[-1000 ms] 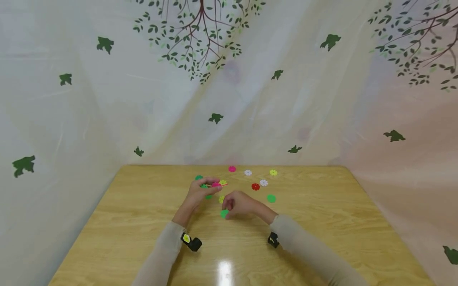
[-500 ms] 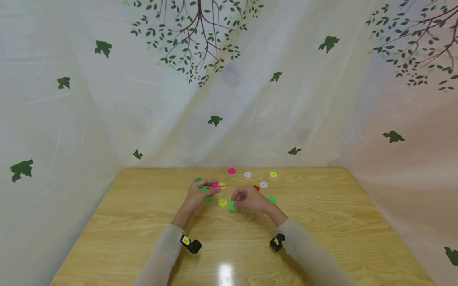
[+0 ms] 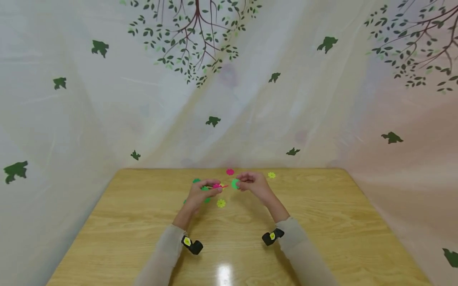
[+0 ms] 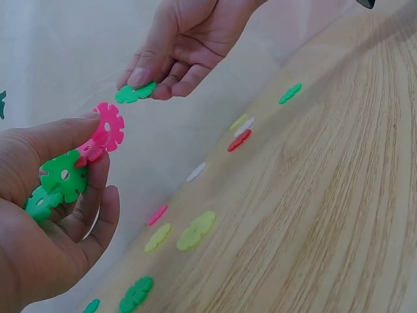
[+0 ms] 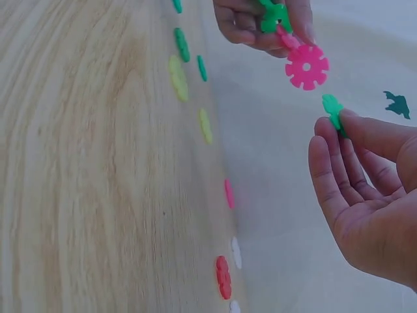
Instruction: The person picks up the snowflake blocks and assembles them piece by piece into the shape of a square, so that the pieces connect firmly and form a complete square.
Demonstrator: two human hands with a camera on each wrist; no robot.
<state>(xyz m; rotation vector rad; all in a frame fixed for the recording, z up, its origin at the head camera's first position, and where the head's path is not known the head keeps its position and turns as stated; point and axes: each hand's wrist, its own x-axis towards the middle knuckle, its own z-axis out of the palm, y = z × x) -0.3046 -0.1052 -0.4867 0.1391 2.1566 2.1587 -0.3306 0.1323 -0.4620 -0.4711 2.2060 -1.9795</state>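
My left hand [image 3: 195, 195] grips a short chain of slotted snowflake discs above the table. In the left wrist view its green discs [image 4: 73, 177] lie against the palm and fingers. A pink disc [image 4: 112, 128] sticks out at the chain's free end, past the thumb. My right hand [image 3: 257, 187] pinches a single green snowflake disc [image 5: 332, 109] between thumb and fingers. That disc is held close to the outer pink disc [image 5: 307, 67], with a small gap between them in the right wrist view. Part of the chain is hidden by my left fingers.
Loose discs lie on the wooden table [image 3: 143, 242]: yellow [image 3: 221, 203], pink [image 3: 230, 172], red [image 4: 239, 141], white [image 4: 196, 172] and green [image 4: 136, 295] ones among them. A pale printed curtain [image 3: 171, 119] hangs behind the table's far edge.
My right hand has risen from low over the table, moving away from me and slightly right, carrying the green disc up level with the chain. My left hand has stayed nearly still.
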